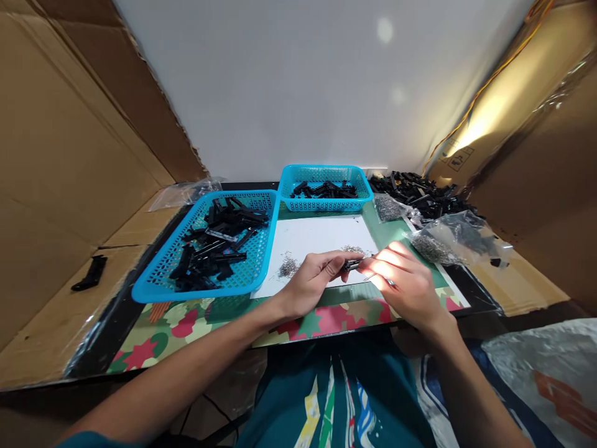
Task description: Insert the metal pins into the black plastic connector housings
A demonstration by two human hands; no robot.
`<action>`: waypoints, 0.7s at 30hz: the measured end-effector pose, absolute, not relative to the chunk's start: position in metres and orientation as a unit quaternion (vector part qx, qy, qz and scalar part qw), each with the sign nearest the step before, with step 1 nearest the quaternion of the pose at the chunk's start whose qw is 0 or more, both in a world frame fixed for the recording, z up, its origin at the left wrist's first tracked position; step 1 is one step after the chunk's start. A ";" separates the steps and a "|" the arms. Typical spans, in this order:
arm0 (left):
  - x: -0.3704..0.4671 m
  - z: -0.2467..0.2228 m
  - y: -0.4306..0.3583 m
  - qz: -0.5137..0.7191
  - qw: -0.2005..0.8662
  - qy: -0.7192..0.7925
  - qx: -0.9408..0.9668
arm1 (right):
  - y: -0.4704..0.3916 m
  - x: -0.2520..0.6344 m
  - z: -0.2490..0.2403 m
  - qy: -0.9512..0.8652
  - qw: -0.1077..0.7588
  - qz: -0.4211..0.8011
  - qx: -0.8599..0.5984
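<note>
Over the front of a white sheet (321, 233), my left hand (313, 281) is closed on a small black part (352, 264). Close against its right end is my right hand (405, 281), fingers pinched round a thin metal tool (370, 277) that points left toward the part. The tool's exact shape is too small to tell. On the sheet lie a pile of tiny metal pieces (288, 266) left of the hands and another small pile (353, 249) just behind them.
A large blue basket (200, 292) of black parts stands left, a smaller blue basket (326, 205) behind the sheet. Black parts are heaped (420, 193) at back right, beside plastic bags (433, 246) of metal pieces. One black part (91, 272) lies far left. Cardboard walls flank both sides.
</note>
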State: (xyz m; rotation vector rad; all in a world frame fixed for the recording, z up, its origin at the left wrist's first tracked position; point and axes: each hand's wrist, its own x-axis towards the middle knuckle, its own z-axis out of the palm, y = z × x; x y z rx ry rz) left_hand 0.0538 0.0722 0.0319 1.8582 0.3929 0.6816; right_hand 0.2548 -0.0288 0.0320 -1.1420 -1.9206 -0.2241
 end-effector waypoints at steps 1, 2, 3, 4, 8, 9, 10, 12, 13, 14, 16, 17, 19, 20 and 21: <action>0.054 0.032 0.073 0.283 0.502 0.162 0.801 | -0.030 0.258 0.030 -0.774 0.416 -0.088 -0.470; 0.053 0.032 0.075 0.284 0.463 0.160 0.824 | -0.031 0.260 0.027 -0.774 0.402 -0.084 -0.482; 0.053 0.031 0.076 0.291 0.421 0.161 0.844 | -0.031 0.262 0.024 -0.772 0.392 -0.079 -0.494; 0.052 0.029 0.077 0.300 0.380 0.162 0.860 | -0.030 0.264 0.020 -0.771 0.386 -0.073 -0.501; 0.051 0.019 0.080 0.332 0.268 0.162 0.890 | -0.024 0.268 0.007 -0.772 0.389 -0.050 -0.500; 0.051 0.017 0.080 0.331 0.254 0.161 0.894 | -0.022 0.267 0.004 -0.773 0.392 -0.043 -0.497; 0.051 0.015 0.080 0.327 0.246 0.165 0.897 | -0.021 0.267 0.002 -0.774 0.395 -0.036 -0.494; 0.050 0.015 0.080 0.311 0.243 0.180 0.901 | -0.018 0.266 -0.001 -0.777 0.397 -0.021 -0.488; 0.050 0.015 0.080 0.301 0.243 0.188 0.903 | -0.017 0.266 -0.001 -0.778 0.398 -0.012 -0.485; 0.050 0.016 0.080 0.291 0.241 0.195 0.905 | -0.017 0.266 -0.002 -0.780 0.398 -0.003 -0.484; 0.050 0.017 0.080 0.273 0.233 0.201 0.911 | -0.018 0.267 -0.001 -0.780 0.393 0.018 -0.487; 0.050 0.017 0.080 0.267 0.230 0.201 0.914 | -0.018 0.268 -0.001 -0.778 0.390 0.030 -0.492; 0.050 0.017 0.080 0.261 0.233 0.200 0.915 | -0.020 0.270 0.001 -0.767 0.388 0.055 -0.508; 0.050 0.016 0.080 0.261 0.240 0.199 0.914 | -0.021 0.270 0.002 -0.757 0.394 0.067 -0.517; 0.050 0.015 0.080 0.263 0.248 0.198 0.911 | -0.022 0.270 0.004 -0.746 0.401 0.077 -0.526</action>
